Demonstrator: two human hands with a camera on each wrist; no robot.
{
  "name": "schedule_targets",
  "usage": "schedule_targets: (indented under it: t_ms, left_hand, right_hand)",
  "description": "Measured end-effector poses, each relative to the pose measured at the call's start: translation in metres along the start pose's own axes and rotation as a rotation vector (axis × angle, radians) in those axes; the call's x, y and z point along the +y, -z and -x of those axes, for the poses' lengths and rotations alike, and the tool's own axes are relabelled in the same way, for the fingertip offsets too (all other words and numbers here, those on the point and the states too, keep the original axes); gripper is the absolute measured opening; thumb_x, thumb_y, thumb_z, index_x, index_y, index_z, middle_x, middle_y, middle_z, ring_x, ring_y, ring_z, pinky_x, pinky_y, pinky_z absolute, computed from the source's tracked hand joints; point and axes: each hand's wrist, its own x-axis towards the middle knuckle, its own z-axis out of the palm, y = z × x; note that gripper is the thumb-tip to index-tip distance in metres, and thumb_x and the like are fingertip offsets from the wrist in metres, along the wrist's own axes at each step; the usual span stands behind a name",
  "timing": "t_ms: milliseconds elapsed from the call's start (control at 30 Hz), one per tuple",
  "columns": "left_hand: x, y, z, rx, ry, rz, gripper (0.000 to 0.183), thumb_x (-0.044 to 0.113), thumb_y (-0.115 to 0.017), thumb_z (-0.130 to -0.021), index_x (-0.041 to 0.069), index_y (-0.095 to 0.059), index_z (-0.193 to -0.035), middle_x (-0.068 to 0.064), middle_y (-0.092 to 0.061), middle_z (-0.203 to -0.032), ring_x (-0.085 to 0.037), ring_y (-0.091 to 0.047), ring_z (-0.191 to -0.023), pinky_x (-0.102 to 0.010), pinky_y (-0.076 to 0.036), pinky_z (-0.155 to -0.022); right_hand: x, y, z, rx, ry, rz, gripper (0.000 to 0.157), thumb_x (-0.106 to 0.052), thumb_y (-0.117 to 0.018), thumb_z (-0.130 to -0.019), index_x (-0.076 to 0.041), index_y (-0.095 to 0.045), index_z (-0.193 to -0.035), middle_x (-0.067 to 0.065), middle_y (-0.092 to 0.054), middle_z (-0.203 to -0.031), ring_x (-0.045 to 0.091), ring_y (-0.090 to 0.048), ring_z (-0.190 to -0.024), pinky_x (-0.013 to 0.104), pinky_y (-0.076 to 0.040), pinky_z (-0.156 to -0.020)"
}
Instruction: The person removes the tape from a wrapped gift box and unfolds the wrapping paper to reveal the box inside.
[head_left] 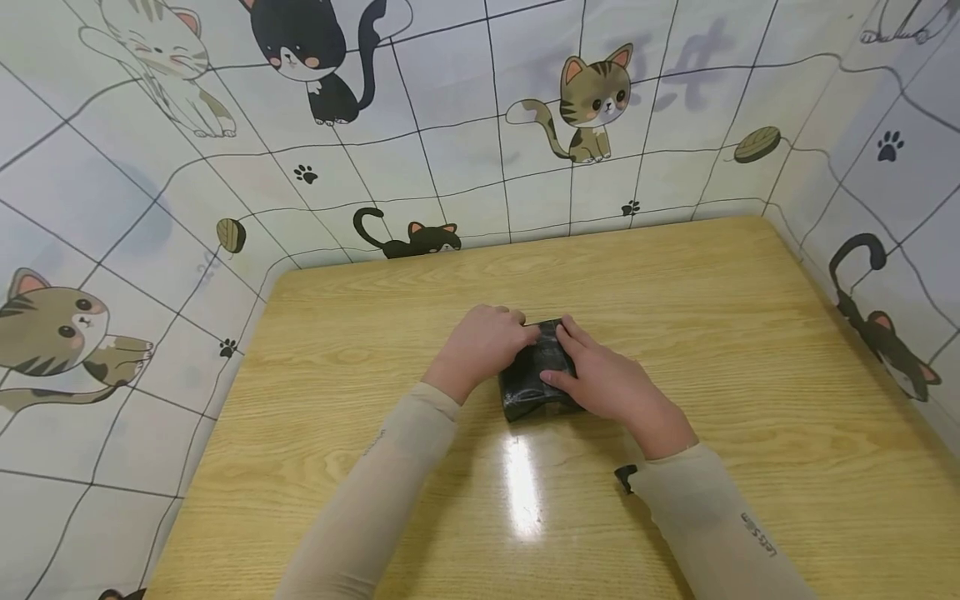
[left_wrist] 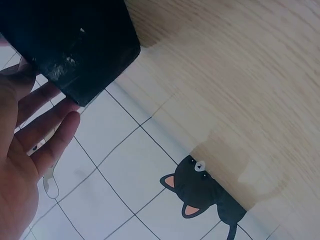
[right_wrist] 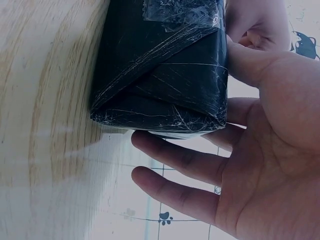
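A box-shaped package [head_left: 525, 385] in black plastic wrap lies on the wooden table between both hands. Creased folds and clear tape [right_wrist: 182, 12] show on it in the right wrist view. My left hand [head_left: 486, 343] grips its far left side, thumb over the top and fingers round the edge. In the left wrist view several fingertips touch the edge of the black package [left_wrist: 75, 50]. From the right, my right hand [head_left: 606, 379] holds it, thumb on top and fingers toward the far corner. Two fingers [right_wrist: 175, 192] of it stretch straight past the package's end.
The wooden table [head_left: 337, 333] runs out around the package, with a bright reflection in front of it. A cat-printed cloth wall [head_left: 465, 183] borders the table at the back and sides. Beside the right sleeve sits a small dark object [head_left: 624, 477] of unclear kind.
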Motion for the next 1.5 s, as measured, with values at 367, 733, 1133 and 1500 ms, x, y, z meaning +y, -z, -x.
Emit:
schedule_targets:
  t_ms: [367, 733, 1133, 1500]
  left_hand:
    - [-0.009, -0.004, 0.000, 0.009, -0.052, 0.018, 0.022, 0.029, -0.066, -0.103, 0.031, -0.079, -0.121, 0.003, -0.078, -0.111, -0.014, -0.076, -0.093, -0.032, -0.064, -0.084]
    - [-0.013, -0.004, -0.001, 0.051, -0.053, 0.096, 0.027, 0.040, -0.061, -0.106, 0.025, -0.082, -0.113, 0.000, -0.079, -0.106, -0.016, -0.076, -0.090, -0.033, -0.064, -0.083]
    - [-0.010, -0.002, -0.005, 0.021, -0.057, 0.084, 0.028, 0.039, -0.062, -0.105, 0.024, -0.083, -0.117, -0.001, -0.080, -0.107, -0.016, -0.077, -0.092, -0.033, -0.065, -0.084]
    - [-0.008, -0.007, -0.001, 0.038, -0.053, 0.068, 0.030, 0.038, -0.058, -0.108, 0.022, -0.081, -0.119, -0.004, -0.079, -0.110, -0.020, -0.076, -0.092, -0.036, -0.065, -0.084]
  right_hand:
    - [-0.002, 0.000, 0.000, 0.002, 0.003, -0.009, 0.084, -0.052, -0.054, -0.109, -0.009, -0.017, -0.171, 0.012, -0.004, -0.181, 0.047, -0.045, -0.151, 0.064, -0.054, -0.102]
    - [-0.002, 0.001, 0.000, 0.001, 0.004, -0.007, 0.084, -0.052, -0.053, -0.110, -0.009, -0.016, -0.171, 0.011, -0.003, -0.181, 0.048, -0.047, -0.149, 0.058, -0.057, -0.093]
    - [-0.001, -0.001, -0.001, 0.003, -0.004, -0.010, 0.084, -0.052, -0.053, -0.110, -0.009, -0.016, -0.171, 0.011, -0.003, -0.181, 0.049, -0.045, -0.150, 0.062, -0.056, -0.098]
    - [-0.001, -0.002, -0.001, -0.006, -0.013, -0.021, 0.084, -0.052, -0.054, -0.110, -0.009, -0.015, -0.171, 0.011, -0.002, -0.182, 0.050, -0.045, -0.150, 0.065, -0.055, -0.100]
